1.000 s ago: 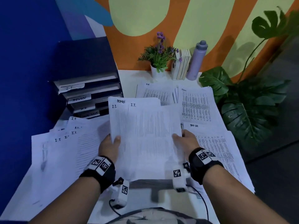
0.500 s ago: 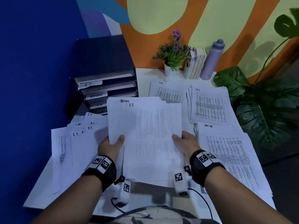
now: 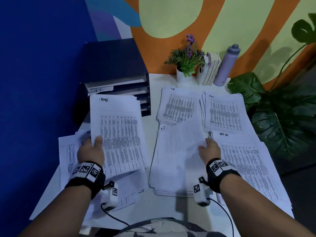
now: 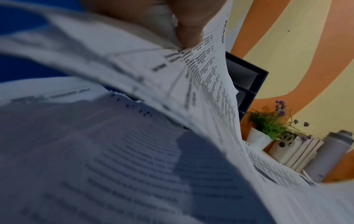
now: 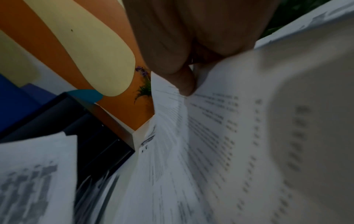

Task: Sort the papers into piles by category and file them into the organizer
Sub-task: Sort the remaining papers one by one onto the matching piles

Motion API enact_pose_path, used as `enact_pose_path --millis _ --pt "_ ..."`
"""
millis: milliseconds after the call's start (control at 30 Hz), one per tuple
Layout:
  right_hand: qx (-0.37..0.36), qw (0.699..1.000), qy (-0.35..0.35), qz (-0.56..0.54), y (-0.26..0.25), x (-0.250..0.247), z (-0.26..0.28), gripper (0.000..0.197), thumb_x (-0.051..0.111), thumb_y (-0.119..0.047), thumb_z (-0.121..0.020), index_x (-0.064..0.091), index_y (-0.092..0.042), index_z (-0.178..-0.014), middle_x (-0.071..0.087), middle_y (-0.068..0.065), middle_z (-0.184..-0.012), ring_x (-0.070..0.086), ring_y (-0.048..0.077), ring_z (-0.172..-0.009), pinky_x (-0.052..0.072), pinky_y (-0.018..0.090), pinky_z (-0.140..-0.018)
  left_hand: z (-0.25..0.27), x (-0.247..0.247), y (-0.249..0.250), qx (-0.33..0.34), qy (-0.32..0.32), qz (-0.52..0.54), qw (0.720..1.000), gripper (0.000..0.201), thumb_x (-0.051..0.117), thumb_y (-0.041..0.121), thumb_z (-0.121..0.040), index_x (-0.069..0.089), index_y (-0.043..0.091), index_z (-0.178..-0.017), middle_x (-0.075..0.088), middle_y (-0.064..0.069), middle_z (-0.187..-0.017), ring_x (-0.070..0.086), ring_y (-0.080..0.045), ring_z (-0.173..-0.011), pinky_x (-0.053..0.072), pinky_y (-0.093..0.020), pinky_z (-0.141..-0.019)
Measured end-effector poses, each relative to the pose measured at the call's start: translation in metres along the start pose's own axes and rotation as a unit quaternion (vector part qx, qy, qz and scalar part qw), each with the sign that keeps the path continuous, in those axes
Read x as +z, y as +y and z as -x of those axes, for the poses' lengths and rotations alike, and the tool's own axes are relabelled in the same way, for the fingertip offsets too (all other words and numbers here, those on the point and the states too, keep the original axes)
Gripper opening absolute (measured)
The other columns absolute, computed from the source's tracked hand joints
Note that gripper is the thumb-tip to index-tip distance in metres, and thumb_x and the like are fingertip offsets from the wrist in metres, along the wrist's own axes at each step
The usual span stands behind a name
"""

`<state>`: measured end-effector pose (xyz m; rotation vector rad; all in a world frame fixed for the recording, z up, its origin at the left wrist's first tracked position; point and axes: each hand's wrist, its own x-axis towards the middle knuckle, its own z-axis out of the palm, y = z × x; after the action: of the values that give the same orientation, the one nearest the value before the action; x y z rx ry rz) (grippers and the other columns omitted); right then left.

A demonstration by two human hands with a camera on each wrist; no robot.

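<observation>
My left hand (image 3: 92, 147) pinches the left edge of a stack headed ADMIN (image 3: 119, 134), lifted in front of the dark organizer (image 3: 118, 65). The left wrist view shows the thumb (image 4: 189, 27) pressed on that ADMIN stack (image 4: 206, 72), which bends over I.T. sheets (image 4: 114, 151) lying below. My right hand (image 3: 207, 148) pinches the right edge of a thick stack headed I.T. (image 3: 177, 159) near the table's middle. In the right wrist view its thumb (image 5: 184, 81) lies on the curled I.T. stack (image 5: 210, 144).
An H.R. pile (image 3: 178, 105), an Admin pile (image 3: 224, 113) and a Task List pile (image 3: 248, 161) lie on the white table (image 3: 153, 79). More I.T. sheets (image 3: 68, 151) spread at the left. A potted flower (image 3: 185, 64), books (image 3: 211, 69) and a bottle (image 3: 225, 65) stand at the back; leafy plant (image 3: 280, 117) at right.
The single stack held by both hands has been split. My left hand carried the ADMIN part to the left and the right hand kept the I.T. part on the right.
</observation>
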<state>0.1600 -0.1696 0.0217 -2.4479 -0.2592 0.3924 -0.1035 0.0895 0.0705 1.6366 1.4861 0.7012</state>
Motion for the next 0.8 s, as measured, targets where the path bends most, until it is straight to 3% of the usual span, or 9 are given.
enact_pose_path --millis 67,133,233,300,367,433,533,667,800 --pt "0.011 1.0 0.001 0.028 -0.005 0.002 0.003 0.054 0.061 -0.01 -0.09 0.042 -0.004 -0.14 0.041 0.021 -0.137 0.049 0.039 -0.121 0.044 0.044 -0.099 -0.001 -0.006 0.006 0.005 0.005 0.016 1.0 0.033 0.05 0.04 -0.096 0.063 0.017 -0.116 0.068 -0.008 -0.103 0.062 -0.032 -0.097 0.048 -0.04 -0.088" --pt "-0.021 0.997 -0.004 0.07 -0.019 0.002 0.011 0.069 0.065 -0.027 -0.09 0.031 -0.01 -0.148 0.031 0.015 -0.147 0.037 0.036 -0.133 0.037 0.049 -0.106 0.003 -0.006 0.014 0.003 0.0 0.035 0.999 0.029 0.054 0.038 -0.095 0.065 0.017 -0.113 0.068 -0.004 -0.101 0.062 -0.028 -0.095 0.048 -0.036 -0.087" --pt "-0.061 0.985 -0.124 -0.108 -0.046 0.007 0.023 0.063 0.063 -0.039 -0.091 0.041 -0.013 -0.145 0.047 0.008 -0.14 0.047 0.023 -0.128 0.038 0.037 -0.107 0.017 0.004 0.023 -0.001 -0.024 0.075 0.997 0.026 0.064 0.028 -0.091 0.067 0.012 -0.111 0.066 -0.003 -0.098 0.062 -0.024 -0.094 0.044 -0.029 -0.082" --pt "-0.007 0.938 -0.22 -0.267 -0.061 0.01 0.034 0.056 0.063 -0.043 -0.09 0.05 -0.015 -0.137 0.06 0.001 -0.123 0.059 0.018 -0.112 0.046 0.037 -0.103 0.029 0.013 0.028 -0.016 -0.046 0.095 0.994 0.028 0.069 0.023 -0.088 0.066 0.008 -0.111 0.063 0.0 -0.095 0.059 -0.019 -0.088 0.042 -0.026 -0.08" --pt "0.016 0.905 -0.26 -0.337 -0.069 0.014 0.043 0.039 0.064 -0.038 -0.091 0.06 -0.017 -0.124 0.067 -0.002 -0.112 0.063 0.017 -0.102 0.051 0.038 -0.097 0.038 0.023 0.029 -0.028 -0.083 0.115 0.99 0.029 0.074 0.023 -0.083 0.067 0.008 -0.107 0.063 0.003 -0.092 0.059 -0.018 -0.084 0.043 -0.024 -0.077" --pt "0.004 0.914 -0.225 -0.339 -0.067 0.017 0.043 0.024 0.066 -0.028 -0.092 0.064 -0.019 -0.115 0.069 0.002 -0.112 0.065 0.022 -0.105 0.051 0.04 -0.098 0.041 0.029 0.029 -0.037 -0.122 0.129 0.983 0.024 0.075 0.027 -0.082 0.068 0.015 -0.101 0.067 0.005 -0.088 0.063 -0.018 -0.083 0.047 -0.026 -0.077" --pt "0.015 0.925 -0.154 -0.346 -0.057 0.012 0.038 0.016 0.066 -0.02 -0.091 0.067 -0.012 -0.105 0.071 0.01 -0.103 0.067 0.028 -0.095 0.054 0.041 -0.089 0.039 0.032 0.027 -0.05 -0.183 0.139 0.972 0.02 0.059 0.039 -0.092 0.066 0.024 -0.103 0.069 0.003 -0.101 0.065 -0.021 -0.095 0.05 -0.037 -0.092" --pt "0.017 0.921 -0.129 -0.368 -0.045 0.0 0.035 0.009 0.064 -0.015 -0.093 0.069 -0.011 -0.1 0.072 0.009 -0.096 0.065 0.024 -0.086 0.053 0.036 -0.081 0.033 0.029 0.023 -0.056 -0.215 0.157 0.962 0.019 0.057 0.028 -0.096 0.067 0.023 -0.111 0.07 0.003 -0.111 0.064 -0.021 -0.105 0.046 -0.045 -0.101" --pt "0.017 0.913 -0.12 -0.389 -0.037 -0.007 0.035 0.012 0.062 -0.012 -0.094 0.069 -0.011 -0.104 0.072 0.001 -0.094 0.066 0.017 -0.086 0.05 0.024 -0.073 0.03 0.026 0.021 -0.028 -0.209 0.133 0.968 0.02 0.062 0.019 -0.092 0.067 0.021 -0.112 0.069 0.002 -0.11 0.062 -0.019 -0.106 0.045 -0.035 -0.098"
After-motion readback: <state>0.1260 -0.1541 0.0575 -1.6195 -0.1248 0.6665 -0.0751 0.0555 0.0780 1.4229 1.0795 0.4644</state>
